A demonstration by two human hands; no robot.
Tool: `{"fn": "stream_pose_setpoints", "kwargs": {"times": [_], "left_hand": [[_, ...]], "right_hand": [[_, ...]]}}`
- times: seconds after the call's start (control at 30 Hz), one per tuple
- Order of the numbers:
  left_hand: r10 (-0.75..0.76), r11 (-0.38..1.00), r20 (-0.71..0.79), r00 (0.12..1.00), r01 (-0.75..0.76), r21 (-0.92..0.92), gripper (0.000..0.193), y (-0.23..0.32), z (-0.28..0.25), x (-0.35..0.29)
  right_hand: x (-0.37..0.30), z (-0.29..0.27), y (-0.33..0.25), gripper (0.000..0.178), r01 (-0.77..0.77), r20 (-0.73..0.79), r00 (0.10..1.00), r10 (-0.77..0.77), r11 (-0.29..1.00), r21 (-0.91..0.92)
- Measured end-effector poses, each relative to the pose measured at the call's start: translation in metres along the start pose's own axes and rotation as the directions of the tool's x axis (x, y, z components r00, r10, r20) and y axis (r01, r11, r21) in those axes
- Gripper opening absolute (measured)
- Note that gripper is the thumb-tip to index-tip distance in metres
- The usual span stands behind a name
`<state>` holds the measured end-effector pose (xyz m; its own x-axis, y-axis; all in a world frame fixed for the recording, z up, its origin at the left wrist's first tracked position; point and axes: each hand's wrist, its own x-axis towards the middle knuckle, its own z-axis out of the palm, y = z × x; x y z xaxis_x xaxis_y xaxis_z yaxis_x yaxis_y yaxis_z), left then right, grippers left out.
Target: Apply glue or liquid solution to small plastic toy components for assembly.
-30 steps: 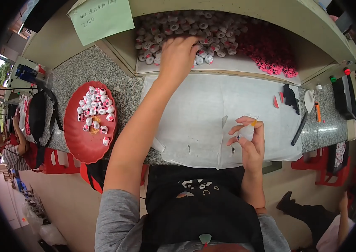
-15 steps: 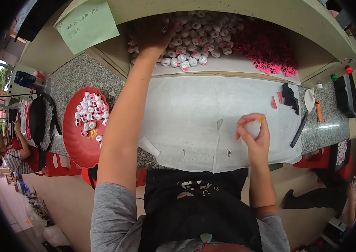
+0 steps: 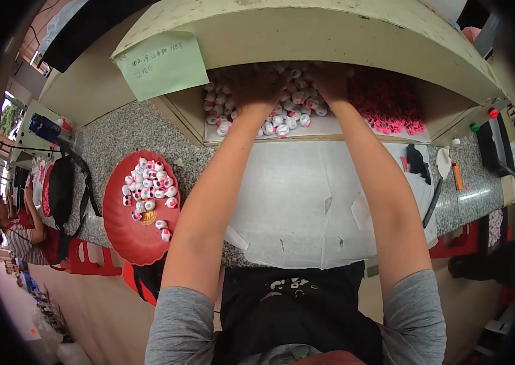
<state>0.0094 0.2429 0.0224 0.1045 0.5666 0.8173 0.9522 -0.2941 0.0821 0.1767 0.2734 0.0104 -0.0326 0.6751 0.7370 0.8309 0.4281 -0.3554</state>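
Both my arms reach forward into the shaded compartment under the cream-coloured hood. My left hand (image 3: 259,90) is among a heap of small white rounded pieces with pink marks (image 3: 291,118). Just to its right, my right hand (image 3: 331,85) reaches over the same heap, near a pile of small bright pink pieces (image 3: 388,103). Shadow and the hood's edge hide the fingers of both hands, so what they hold does not show. A red scalloped plate (image 3: 120,240) on the left carries several finished-looking white figures (image 3: 148,182) with dark and pink details.
A white paper sheet (image 3: 282,201) covers the bench before me. On its right lie a black scrap (image 3: 417,164), a black stick-like tool (image 3: 432,204) and an orange lighter-like object (image 3: 457,176). A green note (image 3: 163,66) hangs from the hood. Another person (image 3: 20,228) sits far left.
My right hand has moved from above the white sheet, where its fingers were pinched around something small, forward into the compartment. My left hand has shifted right within the heap.
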Motion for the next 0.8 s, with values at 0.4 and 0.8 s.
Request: {"fn": "stream_pose_setpoints", "kwargs": {"times": [0.4, 0.8], "left_hand": [[0.165, 0.909, 0.254, 0.953, -0.047, -0.415, 0.029, 0.021, -0.037, -0.051], [0.252, 0.692, 0.099, 0.963, -0.107, -0.714, 0.017, 0.029, -0.051, -0.045]], "right_hand": [[-0.071, -0.035, -0.051, 0.033, -0.209, 0.284, 0.946, 0.155, 0.963, 0.169], [-0.088, -0.076, -0.074, 0.032, -0.035, 0.019, 0.999, 0.030, 0.908, 0.418]]}}
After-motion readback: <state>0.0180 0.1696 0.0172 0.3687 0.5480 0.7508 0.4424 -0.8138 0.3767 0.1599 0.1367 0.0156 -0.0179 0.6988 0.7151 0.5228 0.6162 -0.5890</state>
